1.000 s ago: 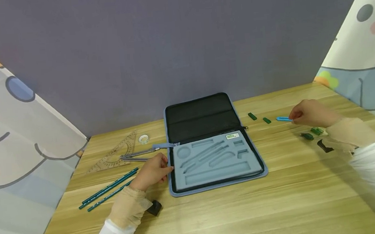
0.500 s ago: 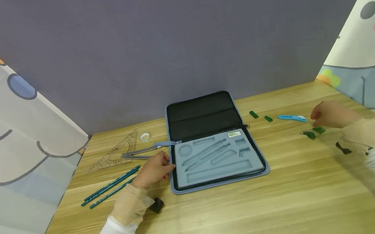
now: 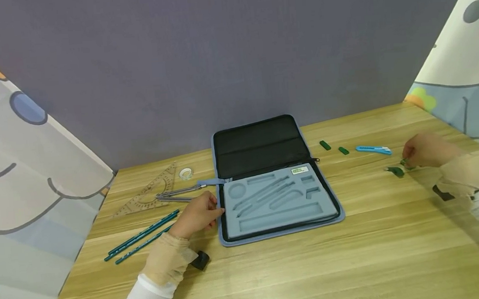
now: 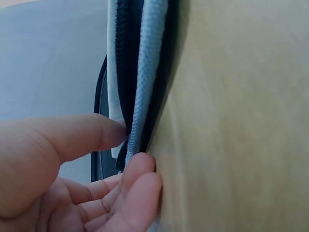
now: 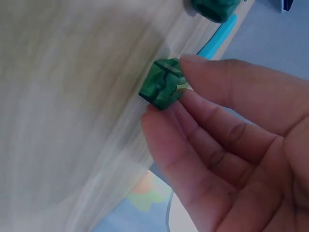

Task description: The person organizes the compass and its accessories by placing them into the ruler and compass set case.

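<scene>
My left hand [image 3: 198,214] holds the left edge of a zip case [image 3: 263,240], thumb on the inner side and fingers outside, as the left wrist view shows at the piped edge [image 4: 148,63]. The case lies unfolded, its foam insert [image 3: 232,232] full of shaped recesses, with a white-and-green eraser [image 3: 300,170] in one corner. At the right, my right hand [image 3: 427,149] pinches a small translucent green pencil sharpener [image 5: 163,83] between thumb and index fingertips, close over the table. Beside it lies a dark green rounded piece [image 3: 395,171] with a pale tip.
A blue utility knife [image 3: 373,150] and two green blocks [image 3: 325,145] lie right of the case. To its left are a metal compass [image 3: 179,191], a clear set square [image 3: 132,206], a tape roll [image 3: 185,173] and teal pencils [image 3: 144,232]. A grey wall [image 3: 232,51] rises behind the table.
My right hand has let go of the utility knife, moved right and taken hold of the green sharpener. The left hand stays at the case edge. The head view has shifted slightly.
</scene>
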Demonstrator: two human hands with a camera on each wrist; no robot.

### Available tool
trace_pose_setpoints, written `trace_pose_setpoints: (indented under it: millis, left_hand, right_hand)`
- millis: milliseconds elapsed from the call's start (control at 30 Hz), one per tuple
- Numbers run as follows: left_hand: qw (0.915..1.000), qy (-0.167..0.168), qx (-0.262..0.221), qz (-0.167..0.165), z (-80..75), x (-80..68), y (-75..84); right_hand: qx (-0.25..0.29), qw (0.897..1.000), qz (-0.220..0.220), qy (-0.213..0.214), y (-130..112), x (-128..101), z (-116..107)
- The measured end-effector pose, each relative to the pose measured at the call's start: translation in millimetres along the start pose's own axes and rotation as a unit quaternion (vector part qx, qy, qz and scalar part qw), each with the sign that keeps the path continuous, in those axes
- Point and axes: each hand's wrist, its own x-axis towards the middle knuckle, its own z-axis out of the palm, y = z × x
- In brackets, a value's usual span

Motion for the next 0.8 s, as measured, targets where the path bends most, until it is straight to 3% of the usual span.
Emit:
trace_pose_setpoints:
  millis: [133,433,800]
  left_hand:
    - [1.0000,0.002,0.000,0.001,-0.6,0.0,-0.5]
    - [1.0000,0.002,0.002,0.000,-0.9,1.1,0.0]
    - [1.0000,0.001,-0.001,0.001,0.6,2.2,0.4]
  right_hand:
    - [0.016,1.000,0.000,-0.004,-0.6,0.7,-0.1]
    - [-0.002,1.000,-0.017,0.015,-3.3,4.0,-2.3]
    - [-0.011,0.999,-0.047,0.023,-26.0,11.5,-2.6]
